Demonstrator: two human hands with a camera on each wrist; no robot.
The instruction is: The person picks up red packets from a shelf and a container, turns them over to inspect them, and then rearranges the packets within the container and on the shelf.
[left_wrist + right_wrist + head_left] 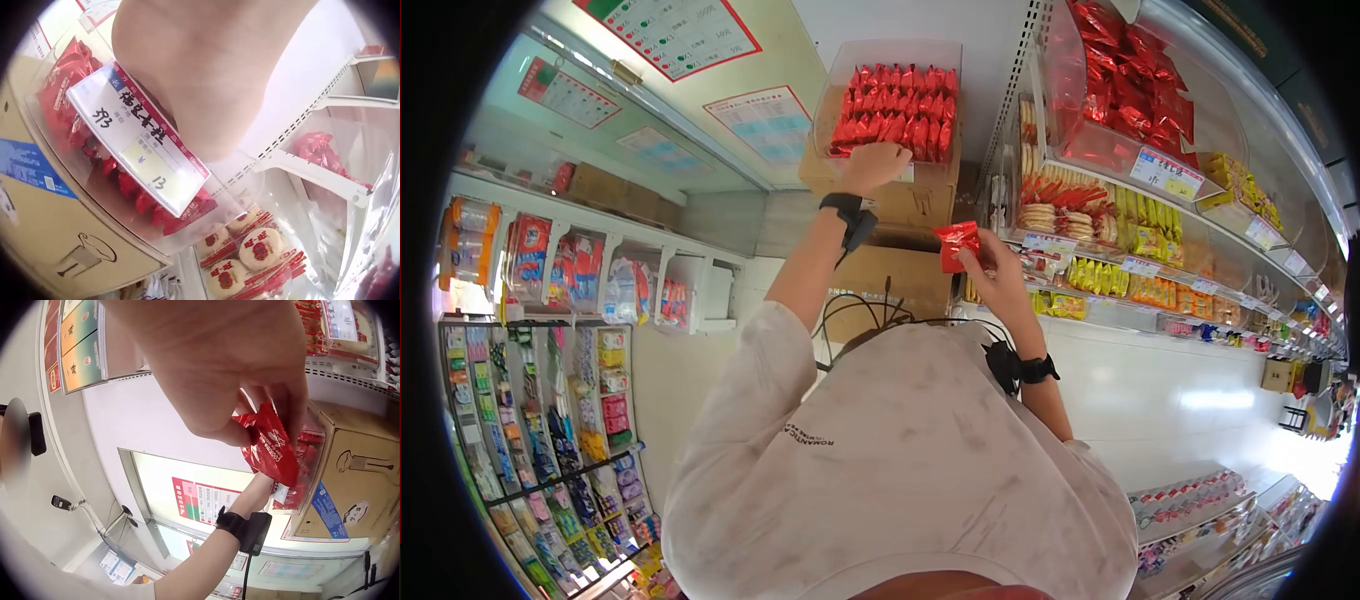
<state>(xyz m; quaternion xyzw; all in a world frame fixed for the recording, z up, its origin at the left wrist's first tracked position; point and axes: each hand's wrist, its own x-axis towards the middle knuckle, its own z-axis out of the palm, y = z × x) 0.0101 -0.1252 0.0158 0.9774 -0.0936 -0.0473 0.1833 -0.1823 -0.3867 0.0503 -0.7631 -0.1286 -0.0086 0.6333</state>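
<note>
My right hand [1002, 280] pinches a small red snack packet [957, 246] between thumb and fingers, held in front of the body. In the right wrist view, white lettering with the word "COOKIES" shows on that packet [274, 445]. The left hand [874, 168] is at the front rim of a clear plastic bin [900, 52] with rows of similar red packets [908, 104]. From the left wrist, the hand [194, 69] overlaps the bin's front beside a handwritten price tag [139, 140], and its fingers are hidden. I cannot tell whether they hold a packet.
Beneath the bin stands a cardboard box [920, 203], with another box [890, 280] lower down. Shelves of rice crackers [1055, 220] and yellow packets [1150, 235] line the right side. A glass panel [730, 215] and hanging goods [530, 255] are on the left.
</note>
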